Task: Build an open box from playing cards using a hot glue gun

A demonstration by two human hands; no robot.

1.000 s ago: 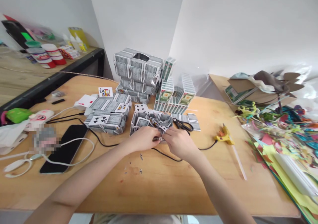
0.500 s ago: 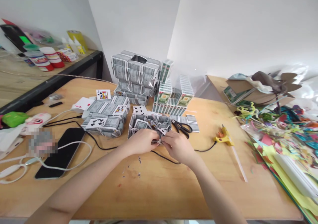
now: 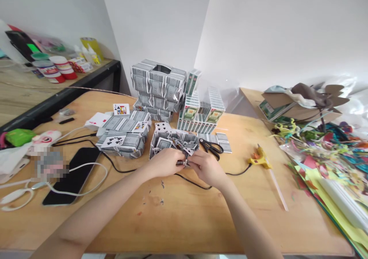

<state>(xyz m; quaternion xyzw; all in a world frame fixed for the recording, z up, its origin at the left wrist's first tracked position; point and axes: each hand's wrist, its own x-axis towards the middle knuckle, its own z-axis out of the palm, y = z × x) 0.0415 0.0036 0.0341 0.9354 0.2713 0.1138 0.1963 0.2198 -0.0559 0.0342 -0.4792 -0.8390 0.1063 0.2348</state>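
Observation:
An open box made of playing cards (image 3: 153, 141) stands mid-table, with loose cards and card pieces inside. Both of my hands are at its front wall. My left hand (image 3: 168, 161) has its fingers pressed together on the wall near the front right corner. Just beside it, my right hand (image 3: 207, 169) closes its fingers at the same corner. The fingertips of both hands are partly hidden, and the bit of card between them is too small to make out. Black scissors (image 3: 212, 148) lie right of the box, by some flat cards (image 3: 223, 142).
Card-covered blocks (image 3: 123, 142) lie left, a taller card structure (image 3: 158, 83) and stacked card packs (image 3: 191, 113) behind. A yellow glue gun (image 3: 259, 160) with its cable is right, a black phone (image 3: 71, 176) left. Colourful scraps (image 3: 324, 148) cover the right side.
The whole view has shifted slightly. Both hands stay at the box's front right corner with hardly any movement.

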